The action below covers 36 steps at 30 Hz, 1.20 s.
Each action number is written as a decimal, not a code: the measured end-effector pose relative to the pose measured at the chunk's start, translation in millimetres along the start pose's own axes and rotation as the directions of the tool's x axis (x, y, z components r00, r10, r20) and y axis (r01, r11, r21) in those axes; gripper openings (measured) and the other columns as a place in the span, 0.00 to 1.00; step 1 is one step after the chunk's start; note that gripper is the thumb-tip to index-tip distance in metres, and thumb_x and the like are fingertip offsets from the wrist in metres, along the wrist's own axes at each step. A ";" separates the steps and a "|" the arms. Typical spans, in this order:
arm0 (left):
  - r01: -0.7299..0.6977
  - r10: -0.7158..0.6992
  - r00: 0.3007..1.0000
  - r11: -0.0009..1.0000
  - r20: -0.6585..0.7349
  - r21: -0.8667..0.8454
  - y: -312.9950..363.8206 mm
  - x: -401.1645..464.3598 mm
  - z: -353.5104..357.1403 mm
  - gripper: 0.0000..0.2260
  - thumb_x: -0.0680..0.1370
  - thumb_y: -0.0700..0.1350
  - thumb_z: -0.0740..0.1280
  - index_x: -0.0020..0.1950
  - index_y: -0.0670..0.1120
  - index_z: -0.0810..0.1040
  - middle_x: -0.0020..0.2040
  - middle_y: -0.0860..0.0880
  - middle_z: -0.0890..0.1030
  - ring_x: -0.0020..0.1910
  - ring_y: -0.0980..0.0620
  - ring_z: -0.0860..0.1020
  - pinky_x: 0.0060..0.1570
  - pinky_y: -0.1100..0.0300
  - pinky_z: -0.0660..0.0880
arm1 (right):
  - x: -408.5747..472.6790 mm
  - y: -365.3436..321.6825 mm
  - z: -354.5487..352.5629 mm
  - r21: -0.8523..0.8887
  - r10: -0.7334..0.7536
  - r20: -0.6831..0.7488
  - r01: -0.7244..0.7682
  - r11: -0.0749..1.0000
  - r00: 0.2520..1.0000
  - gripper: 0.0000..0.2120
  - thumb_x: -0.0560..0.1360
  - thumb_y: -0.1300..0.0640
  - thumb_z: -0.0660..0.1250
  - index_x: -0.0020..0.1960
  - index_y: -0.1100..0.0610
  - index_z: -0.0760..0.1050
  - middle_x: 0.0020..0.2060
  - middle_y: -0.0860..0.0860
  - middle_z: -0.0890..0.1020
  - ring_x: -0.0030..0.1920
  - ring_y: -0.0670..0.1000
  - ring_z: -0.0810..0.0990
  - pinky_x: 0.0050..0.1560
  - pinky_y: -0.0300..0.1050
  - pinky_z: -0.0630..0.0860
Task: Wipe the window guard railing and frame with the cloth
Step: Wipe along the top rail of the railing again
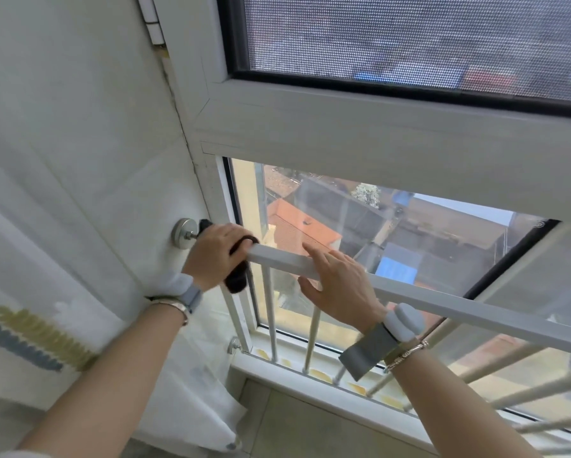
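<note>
Both hands are at the top rail of the window guard, left of centre in the frame. Left hand (216, 251) is curled round a dark cloth (237, 272) and clamps it over the rail's left end, just beside the round metal wall mount (185, 233); a tail of cloth hangs below the fist. Right hand (338, 281) holds nothing: fingers straight, resting along the top rail (442, 304), thumb spread beneath it.

Handling, as judged: the cloth is soft, light and limp, and wraps readily round the rail, so it is best gripped bunched in the palm. The railing looks rigid and fixed at the wall; its painted surface is probably smooth, so the cloth should slide freely. The rail serves as a steadying hold.

Count: one cloth, one top rail, two wall mounts visible (the second, lower mount (234, 346) sits near the sill). Vertical bars (270, 312) number at least four at lower centre; further bars run off the lower right, total not determinable. White window frame (360, 133) crosses the upper half of the frame.
</note>
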<state>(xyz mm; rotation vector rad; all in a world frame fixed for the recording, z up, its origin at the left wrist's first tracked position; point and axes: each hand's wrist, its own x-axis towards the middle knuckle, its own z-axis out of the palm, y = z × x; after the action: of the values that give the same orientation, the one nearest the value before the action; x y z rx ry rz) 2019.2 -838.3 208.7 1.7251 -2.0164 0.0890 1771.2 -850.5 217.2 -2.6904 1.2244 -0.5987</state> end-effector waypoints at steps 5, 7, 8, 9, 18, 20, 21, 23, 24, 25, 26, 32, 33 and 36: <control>0.097 -0.098 0.991 0.995 -0.094 -0.021 6.5 -0.7 7.3 0.18 0.78 0.53 0.52 0.49 0.45 0.79 0.46 0.50 0.81 0.47 0.48 0.75 0.55 0.53 0.68 | 0.4 0.5 0.5 -0.004 -0.032 0.019 0.032 0.999 0.999 0.27 0.77 0.48 0.61 0.73 0.56 0.61 0.56 0.52 0.80 0.54 0.54 0.77 0.57 0.48 0.71; 0.017 -0.023 0.998 0.995 -0.059 -0.094 32.3 -2.8 16.4 0.17 0.79 0.53 0.53 0.53 0.46 0.78 0.50 0.51 0.80 0.51 0.50 0.74 0.59 0.52 0.67 | 1.7 1.5 0.6 0.042 -0.023 0.005 0.023 0.999 1.000 0.29 0.76 0.51 0.60 0.74 0.57 0.59 0.55 0.52 0.80 0.53 0.54 0.76 0.55 0.49 0.72; -0.066 0.063 0.997 0.993 -0.034 -0.098 37.7 -4.3 17.3 0.17 0.79 0.53 0.54 0.56 0.46 0.78 0.52 0.51 0.80 0.53 0.51 0.74 0.61 0.53 0.67 | 2.1 2.0 0.1 0.073 -0.014 -0.001 0.014 0.997 1.000 0.30 0.74 0.52 0.59 0.74 0.57 0.58 0.55 0.53 0.79 0.54 0.55 0.75 0.55 0.50 0.72; -0.143 0.143 0.990 0.986 -0.002 -0.090 35.7 -2.6 13.9 0.17 0.79 0.53 0.54 0.58 0.46 0.77 0.54 0.52 0.80 0.53 0.53 0.74 0.61 0.55 0.67 | 2.1 2.9 -0.3 0.103 -0.004 -0.003 0.004 0.995 1.000 0.32 0.73 0.53 0.59 0.75 0.58 0.57 0.56 0.53 0.79 0.54 0.55 0.74 0.54 0.51 0.73; 0.052 -0.052 0.995 0.999 -0.086 -0.001 53.3 4.5 22.6 0.21 0.78 0.54 0.51 0.44 0.44 0.79 0.41 0.48 0.81 0.38 0.48 0.76 0.47 0.55 0.68 | -2.4 6.5 -0.9 0.254 0.023 -0.059 -0.007 0.967 0.998 0.32 0.71 0.63 0.58 0.75 0.62 0.56 0.61 0.57 0.75 0.59 0.56 0.71 0.60 0.50 0.70; -0.006 0.007 0.997 1.000 -0.082 0.013 87.9 6.1 35.2 0.19 0.79 0.53 0.52 0.44 0.44 0.79 0.40 0.48 0.81 0.36 0.48 0.75 0.44 0.52 0.71 | -4.4 7.7 -3.5 0.266 0.038 -0.104 -0.009 0.964 0.994 0.31 0.70 0.61 0.54 0.74 0.64 0.58 0.62 0.58 0.74 0.61 0.57 0.71 0.62 0.49 0.68; -0.041 0.043 0.995 0.999 -0.090 0.030 102.5 8.3 42.1 0.18 0.79 0.52 0.53 0.44 0.44 0.78 0.39 0.48 0.80 0.34 0.47 0.74 0.42 0.51 0.72 | -7.0 10.1 -6.2 0.262 0.049 -0.133 -0.013 0.965 0.990 0.30 0.71 0.60 0.51 0.73 0.64 0.60 0.62 0.58 0.75 0.62 0.57 0.71 0.62 0.48 0.68; -0.081 0.085 0.990 0.996 -0.115 0.042 125.0 10.3 52.1 0.15 0.78 0.51 0.55 0.45 0.45 0.78 0.39 0.47 0.80 0.33 0.46 0.74 0.39 0.52 0.73 | -13.0 14.8 -11.8 0.251 0.085 -0.195 -0.034 0.967 0.977 0.31 0.70 0.57 0.47 0.72 0.63 0.63 0.61 0.57 0.76 0.61 0.55 0.71 0.59 0.45 0.69; -0.097 0.101 0.988 0.995 -0.114 0.035 135.8 10.5 56.2 0.14 0.78 0.51 0.56 0.45 0.45 0.78 0.39 0.47 0.80 0.34 0.45 0.75 0.38 0.52 0.73 | -17.5 18.3 -15.9 0.243 0.110 -0.226 -0.053 0.969 0.968 0.30 0.70 0.56 0.47 0.71 0.62 0.65 0.60 0.56 0.77 0.61 0.55 0.71 0.57 0.44 0.70; -0.124 0.126 0.986 0.992 -0.107 0.021 145.0 11.1 59.8 0.14 0.78 0.51 0.56 0.46 0.46 0.79 0.39 0.47 0.80 0.34 0.45 0.75 0.39 0.52 0.73 | -23.5 24.2 -19.8 0.228 0.140 -0.260 -0.080 0.970 0.955 0.29 0.70 0.57 0.48 0.70 0.62 0.67 0.59 0.55 0.78 0.59 0.54 0.72 0.55 0.45 0.71; -0.162 0.162 0.981 0.987 -0.104 0.005 152.3 11.3 62.4 0.13 0.77 0.51 0.57 0.47 0.47 0.79 0.40 0.48 0.80 0.35 0.45 0.76 0.39 0.52 0.73 | -31.2 31.7 -24.1 0.211 0.172 -0.290 -0.112 0.971 0.941 0.28 0.70 0.59 0.51 0.68 0.61 0.69 0.57 0.54 0.78 0.58 0.54 0.73 0.53 0.46 0.73; -0.179 0.136 0.983 0.881 -0.126 -0.439 149.2 13.1 45.0 0.11 0.76 0.47 0.62 0.54 0.46 0.79 0.51 0.51 0.82 0.49 0.52 0.78 0.54 0.62 0.72 | -66.8 48.6 -37.2 0.283 0.143 -0.317 -0.051 0.958 0.938 0.20 0.74 0.57 0.55 0.65 0.58 0.71 0.55 0.51 0.78 0.56 0.49 0.72 0.55 0.44 0.71; -0.155 0.098 0.986 0.851 -0.138 -0.502 154.6 12.3 39.8 0.10 0.76 0.47 0.63 0.54 0.47 0.79 0.52 0.52 0.81 0.51 0.54 0.78 0.55 0.61 0.72 | -68.3 46.5 -37.9 0.318 0.116 -0.317 -0.010 0.948 0.941 0.19 0.75 0.57 0.58 0.66 0.58 0.70 0.57 0.51 0.76 0.56 0.49 0.72 0.56 0.45 0.71; -0.032 -0.044 0.995 0.734 -0.094 -0.678 170.6 9.5 27.1 0.09 0.76 0.45 0.64 0.56 0.51 0.75 0.54 0.53 0.79 0.53 0.56 0.77 0.56 0.60 0.73 | -67.4 37.2 -38.3 0.400 0.063 -0.288 0.060 0.915 0.956 0.28 0.75 0.49 0.66 0.71 0.57 0.63 0.66 0.51 0.68 0.65 0.51 0.69 0.63 0.49 0.70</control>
<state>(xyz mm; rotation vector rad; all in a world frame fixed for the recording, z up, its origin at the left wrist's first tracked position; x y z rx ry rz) 1848.5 -822.0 232.2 1.2113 -1.6563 -0.5010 1689.9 -823.1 221.7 -2.3062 1.0174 -1.1498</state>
